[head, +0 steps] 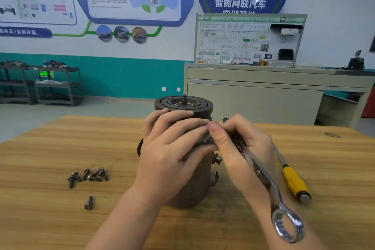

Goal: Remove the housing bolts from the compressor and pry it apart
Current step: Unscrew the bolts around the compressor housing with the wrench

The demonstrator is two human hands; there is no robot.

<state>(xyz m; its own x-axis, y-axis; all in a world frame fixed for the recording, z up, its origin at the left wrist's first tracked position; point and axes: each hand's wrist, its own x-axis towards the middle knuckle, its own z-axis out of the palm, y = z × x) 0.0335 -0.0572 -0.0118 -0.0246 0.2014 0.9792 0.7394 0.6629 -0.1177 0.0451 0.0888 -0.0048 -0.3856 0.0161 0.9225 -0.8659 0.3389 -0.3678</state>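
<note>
Compressor: grey metal cylinder compressor upright on wooden bench.
Left hand: grip wraps compressor.
Right hand: grip holds silver ring spanner, pinches dark bolt.

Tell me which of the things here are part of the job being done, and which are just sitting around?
Part of the job:
compressor, steadied by the left hand
wrench, held in the right hand
bolt at the fingertips
loose bolts on the table
screwdriver, probably for prying

Just lying about:
shelves
cabinet
wiring board
</note>
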